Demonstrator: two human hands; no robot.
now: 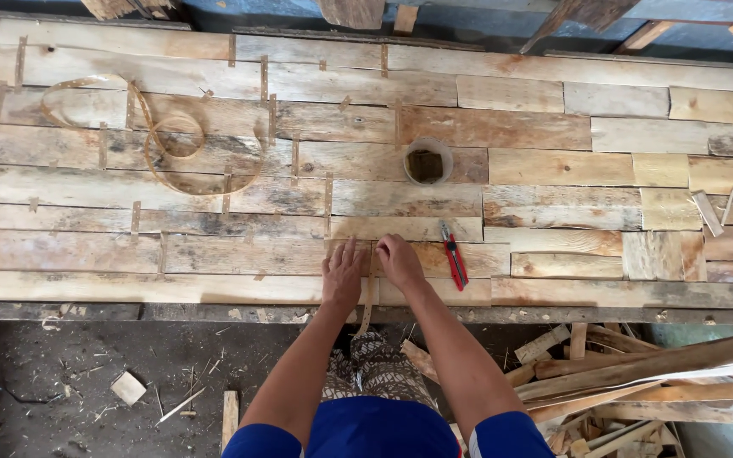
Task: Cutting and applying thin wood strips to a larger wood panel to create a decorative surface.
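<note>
Pale veneer, that is what both hands are on: a thin wooden strip [370, 284] running near-to-far across the patchwork plank surface [214, 254], its long axis pointing straight away from the person and its near end drooping over the front edge. The left hand [343, 276] lies flat just left of the strip, fingers spread and pressing down on the boards, its inner edge touching the strip. The right hand [399, 259] sits just right of it, fingers curled down with the tips on the strip's far end; whether that grip pinches the strip or only pins it, the view does not show. So the strip lies between the two hands, equally close to both. Just beside the right hand, a red utility knife [453, 261] lies parallel to the strip, untouched. Further off stands a clear plastic cup [428, 161], and well to the left, loose coils of veneer banding [163, 140].
</note>
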